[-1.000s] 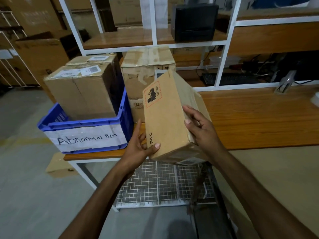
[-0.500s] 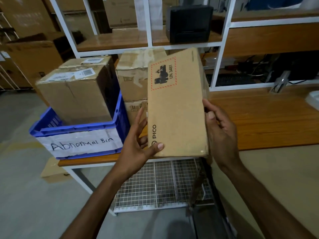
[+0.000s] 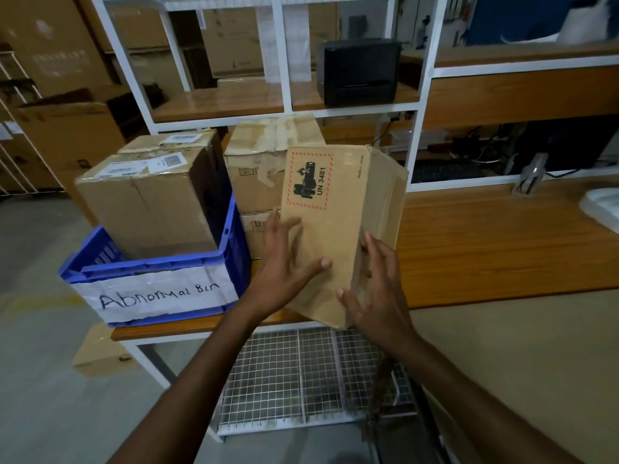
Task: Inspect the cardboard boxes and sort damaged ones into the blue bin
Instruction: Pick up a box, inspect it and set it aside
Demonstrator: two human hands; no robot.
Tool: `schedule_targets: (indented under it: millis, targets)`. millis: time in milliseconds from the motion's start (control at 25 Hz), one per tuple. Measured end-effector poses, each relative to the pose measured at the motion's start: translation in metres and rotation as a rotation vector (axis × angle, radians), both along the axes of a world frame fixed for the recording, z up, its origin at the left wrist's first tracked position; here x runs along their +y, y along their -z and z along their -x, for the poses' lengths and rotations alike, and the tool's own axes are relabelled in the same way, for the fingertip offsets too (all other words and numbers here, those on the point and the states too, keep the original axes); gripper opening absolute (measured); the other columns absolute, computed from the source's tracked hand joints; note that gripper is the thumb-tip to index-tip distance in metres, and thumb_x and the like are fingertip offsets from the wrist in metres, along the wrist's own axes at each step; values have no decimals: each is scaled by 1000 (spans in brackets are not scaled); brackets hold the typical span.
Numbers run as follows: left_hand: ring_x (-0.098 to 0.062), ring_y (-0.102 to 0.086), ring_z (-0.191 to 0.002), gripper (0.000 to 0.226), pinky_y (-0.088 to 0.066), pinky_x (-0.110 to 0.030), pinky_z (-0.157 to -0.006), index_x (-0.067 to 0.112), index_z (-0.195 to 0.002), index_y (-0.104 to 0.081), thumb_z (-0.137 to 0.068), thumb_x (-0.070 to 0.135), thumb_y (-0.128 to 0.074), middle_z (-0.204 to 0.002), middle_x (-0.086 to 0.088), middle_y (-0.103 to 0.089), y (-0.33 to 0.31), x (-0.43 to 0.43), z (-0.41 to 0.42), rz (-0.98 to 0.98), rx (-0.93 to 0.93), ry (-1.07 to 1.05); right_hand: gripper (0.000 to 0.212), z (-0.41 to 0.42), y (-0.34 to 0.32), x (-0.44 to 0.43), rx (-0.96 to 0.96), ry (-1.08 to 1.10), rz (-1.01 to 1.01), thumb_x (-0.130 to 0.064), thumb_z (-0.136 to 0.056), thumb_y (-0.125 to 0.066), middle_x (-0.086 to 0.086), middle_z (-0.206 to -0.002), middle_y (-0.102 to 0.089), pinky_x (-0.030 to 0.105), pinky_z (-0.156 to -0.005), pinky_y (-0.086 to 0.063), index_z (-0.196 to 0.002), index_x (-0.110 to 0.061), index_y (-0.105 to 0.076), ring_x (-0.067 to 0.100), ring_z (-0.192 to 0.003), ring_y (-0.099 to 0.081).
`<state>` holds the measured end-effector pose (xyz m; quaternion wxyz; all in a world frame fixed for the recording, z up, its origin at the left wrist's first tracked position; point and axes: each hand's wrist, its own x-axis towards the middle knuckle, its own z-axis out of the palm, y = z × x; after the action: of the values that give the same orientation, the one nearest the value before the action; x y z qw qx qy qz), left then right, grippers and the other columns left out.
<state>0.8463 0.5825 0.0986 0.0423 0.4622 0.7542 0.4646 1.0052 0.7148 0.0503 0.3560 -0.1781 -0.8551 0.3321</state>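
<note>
Since box rotated just right of blue bin, side face now shows; left hand, right hand press flat-fingered; inspection continues.

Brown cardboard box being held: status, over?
Left hand, right hand flat against brown cardboard box, tilted. Blue plastic bin alongside, large taped carton inside.

Only two arms of the person are in view, and both are bare along the whole visible length of the left forearm and right forearm. The forearms are lean and narrow toward the wrists. The left grip and right grip are bare too, with long slim fingers. Short-trimmed nails show on both thumbs.
</note>
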Motion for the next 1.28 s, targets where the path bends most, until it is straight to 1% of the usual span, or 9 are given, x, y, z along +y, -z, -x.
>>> schedule_targets:
  millis: [160, 320, 440, 600, 760, 880, 1000, 1120, 1280]
  targets:
    - [-19, 6, -162, 95, -16, -61, -125, 43, -165, -13, -89, 74, -61, -174, 16, 11, -70, 38, -11, -121, 168, -79, 85, 4, 6, -13, 36, -69, -66, -22, -87, -81, -9, -148, -32, 23, -111, -43, -159, -24, -36, -1, -134, -36]
    - [-35, -27, -153, 55, -29, -62, -122, 26, -133, -59, -92, 62, -61, -153, -4, -49, -77, 39, 9, -42, 342, -71, 47, 11, -30, 11, 159, 53, -80, -28, -101, -64, -16, -146, -31, 41, -106, -48, -147, -30, -51, 0, -134, -35]
    - [-22, -24, -155, 38, -26, -46, -127, 20, -124, -62, -95, 42, -72, -154, -2, -49, -68, 25, 20, -85, 336, 55, 46, 28, -76, 63, 16, 198, -250, -43, -110, -43, -7, -164, -28, 43, -117, -29, -155, -33, -42, 17, -150, -23]
    - [-17, -32, -154, 53, -32, -31, -124, 61, -132, -48, -99, 27, -72, -160, -7, -45, -67, 11, 40, -71, 162, 133, 61, 34, -94, 94, -254, 56, -239, -59, -109, -20, -3, -157, -50, 40, -118, -25, -150, -28, -54, 23, -149, -37]
    - [-8, -25, -153, 31, -29, -15, -116, 31, -128, -60, -103, 15, -65, -166, -3, -31, -39, 5, 67, -112, 209, -42, 37, 26, -107, 81, -156, 143, -346, -44, -111, -41, -1, -118, -72, 32, -80, -36, -122, -26, -71, 21, -107, -57]
    - [-12, -16, -156, 40, -28, -27, -122, 26, -131, -63, -101, 0, -61, -170, -5, -19, -22, 9, 70, -123, 142, -211, 42, 36, -126, 100, -178, 65, -132, -34, -89, -79, -11, -132, -59, 31, -95, -40, -129, -35, -66, 14, -126, -48]
    - [-17, -4, -161, 63, -25, -50, -127, 30, -159, -41, -102, 35, -67, -176, 0, 1, -14, 20, 32, -164, 17, -282, 77, 40, -127, 123, -215, -91, 238, -38, -80, -87, -7, -166, -24, 37, -118, -24, -149, -40, -52, 18, -150, -23]
    - [-11, 16, -156, 112, -12, -44, -120, 47, -164, 11, -86, 73, -65, -171, 9, 30, -5, 34, -37, -40, -110, -82, 63, 34, -106, 117, -143, -130, 356, -61, -86, -71, -6, -156, -36, 42, -119, -31, -144, -41, -58, 17, -143, -35]
    - [-6, 19, -156, 106, -8, -37, -123, 52, -159, 23, -88, 81, -50, -173, 9, 23, -4, 37, -50, -147, -218, -139, 63, 15, -85, 88, -62, -223, 374, -68, -85, -69, -20, -144, -53, 44, -111, -48, -143, -47, -57, 0, -131, -49]
